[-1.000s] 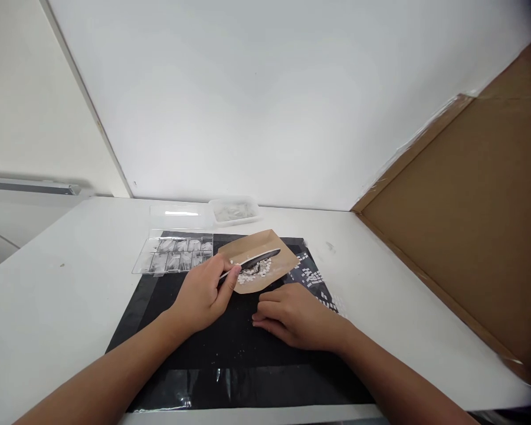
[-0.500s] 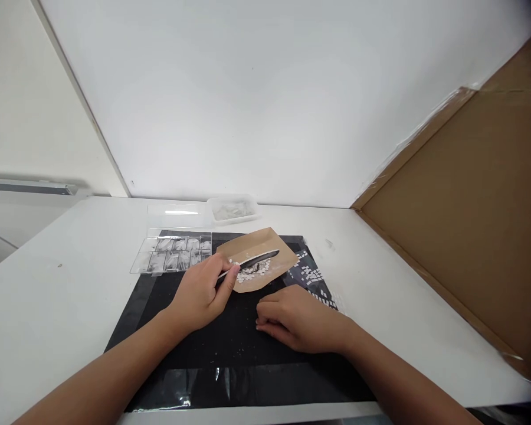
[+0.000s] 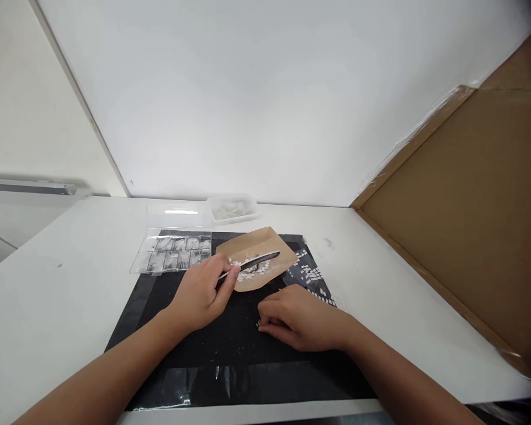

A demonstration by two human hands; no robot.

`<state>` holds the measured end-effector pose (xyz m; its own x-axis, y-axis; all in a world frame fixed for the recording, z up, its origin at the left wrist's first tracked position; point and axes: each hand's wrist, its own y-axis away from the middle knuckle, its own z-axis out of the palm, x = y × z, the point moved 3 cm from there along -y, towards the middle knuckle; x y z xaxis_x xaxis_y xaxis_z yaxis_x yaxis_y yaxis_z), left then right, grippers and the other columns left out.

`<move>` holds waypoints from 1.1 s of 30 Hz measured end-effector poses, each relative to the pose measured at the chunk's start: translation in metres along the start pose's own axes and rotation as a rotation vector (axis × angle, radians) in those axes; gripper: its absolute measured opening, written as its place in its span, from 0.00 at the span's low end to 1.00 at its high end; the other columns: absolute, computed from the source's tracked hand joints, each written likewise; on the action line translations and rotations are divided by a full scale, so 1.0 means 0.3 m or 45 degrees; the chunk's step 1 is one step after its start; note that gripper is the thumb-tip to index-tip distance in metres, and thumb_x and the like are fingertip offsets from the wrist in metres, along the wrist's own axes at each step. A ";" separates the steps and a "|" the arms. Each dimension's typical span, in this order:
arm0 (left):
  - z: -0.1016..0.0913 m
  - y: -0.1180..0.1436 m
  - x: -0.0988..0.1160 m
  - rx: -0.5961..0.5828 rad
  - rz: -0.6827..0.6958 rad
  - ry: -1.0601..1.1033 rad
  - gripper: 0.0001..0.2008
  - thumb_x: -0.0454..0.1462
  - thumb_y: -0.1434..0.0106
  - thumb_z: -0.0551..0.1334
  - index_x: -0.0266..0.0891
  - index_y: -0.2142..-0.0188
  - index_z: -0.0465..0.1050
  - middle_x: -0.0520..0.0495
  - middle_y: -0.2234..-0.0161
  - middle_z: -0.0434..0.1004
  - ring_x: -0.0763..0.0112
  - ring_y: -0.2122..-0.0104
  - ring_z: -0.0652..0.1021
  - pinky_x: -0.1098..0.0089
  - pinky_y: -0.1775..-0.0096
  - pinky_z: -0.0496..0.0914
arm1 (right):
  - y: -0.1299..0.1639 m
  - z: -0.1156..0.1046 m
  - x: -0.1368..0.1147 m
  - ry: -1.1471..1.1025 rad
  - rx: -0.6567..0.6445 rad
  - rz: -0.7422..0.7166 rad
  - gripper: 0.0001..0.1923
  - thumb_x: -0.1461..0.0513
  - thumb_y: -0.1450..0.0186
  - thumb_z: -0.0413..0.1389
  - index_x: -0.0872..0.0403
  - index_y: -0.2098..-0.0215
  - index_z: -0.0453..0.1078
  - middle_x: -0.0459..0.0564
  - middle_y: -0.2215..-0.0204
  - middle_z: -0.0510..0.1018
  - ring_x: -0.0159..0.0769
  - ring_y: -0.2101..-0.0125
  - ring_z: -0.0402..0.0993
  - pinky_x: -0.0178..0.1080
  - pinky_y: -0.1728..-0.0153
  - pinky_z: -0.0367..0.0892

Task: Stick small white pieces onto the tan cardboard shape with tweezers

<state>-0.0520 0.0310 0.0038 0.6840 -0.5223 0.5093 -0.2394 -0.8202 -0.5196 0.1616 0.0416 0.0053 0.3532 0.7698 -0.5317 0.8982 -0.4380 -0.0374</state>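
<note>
White counter (image 3: 48, 307) carries a black mat (image 3: 230, 348), with cardboard (image 3: 469, 224) standing at right. On the mat lies a brown paper (image 3: 265, 251) heaped with white chips (image 3: 250, 270). Left hand (image 3: 201, 295) grips tweezers (image 3: 252, 262), tips over the chips: picking appears in hand; next calls for a fine pinch. Right hand (image 3: 301, 321) rests curled, holding nothing visible. Since the earlier frame, it has drawn slightly nearer the body.
</note>
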 end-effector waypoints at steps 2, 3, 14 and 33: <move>0.000 0.000 0.000 0.009 0.010 -0.001 0.09 0.39 0.27 0.53 0.41 0.65 0.63 0.51 0.69 0.71 0.71 0.71 0.73 0.69 0.67 0.64 | -0.002 -0.001 0.002 -0.011 0.016 -0.002 0.05 0.66 0.34 0.58 0.51 0.67 0.72 0.41 0.72 0.78 0.30 0.72 0.73 0.32 0.70 0.60; 0.000 0.001 0.000 0.012 0.014 -0.004 0.09 0.39 0.27 0.53 0.41 0.65 0.63 0.52 0.69 0.71 0.71 0.71 0.72 0.69 0.67 0.64 | -0.003 -0.003 0.003 -0.014 0.025 0.001 0.05 0.66 0.33 0.58 0.51 0.67 0.72 0.41 0.72 0.78 0.29 0.72 0.72 0.32 0.70 0.60; 0.002 0.002 0.001 0.002 0.024 0.004 0.09 0.39 0.26 0.53 0.41 0.65 0.64 0.50 0.68 0.72 0.69 0.70 0.73 0.68 0.66 0.65 | 0.001 -0.002 0.011 -0.010 -0.035 0.019 0.04 0.66 0.33 0.58 0.51 0.66 0.72 0.40 0.73 0.77 0.29 0.72 0.72 0.32 0.70 0.60; 0.002 0.004 -0.001 -0.013 0.048 -0.014 0.09 0.39 0.26 0.53 0.41 0.64 0.64 0.51 0.69 0.69 0.70 0.70 0.72 0.68 0.67 0.64 | -0.010 0.012 0.040 0.044 -0.029 0.040 0.03 0.64 0.32 0.58 0.52 0.65 0.71 0.41 0.72 0.77 0.28 0.73 0.70 0.32 0.71 0.56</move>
<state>-0.0521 0.0302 0.0025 0.6820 -0.5503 0.4817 -0.2722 -0.8024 -0.5311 0.1624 0.0506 -0.0040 0.3899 0.7715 -0.5028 0.8920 -0.4520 -0.0019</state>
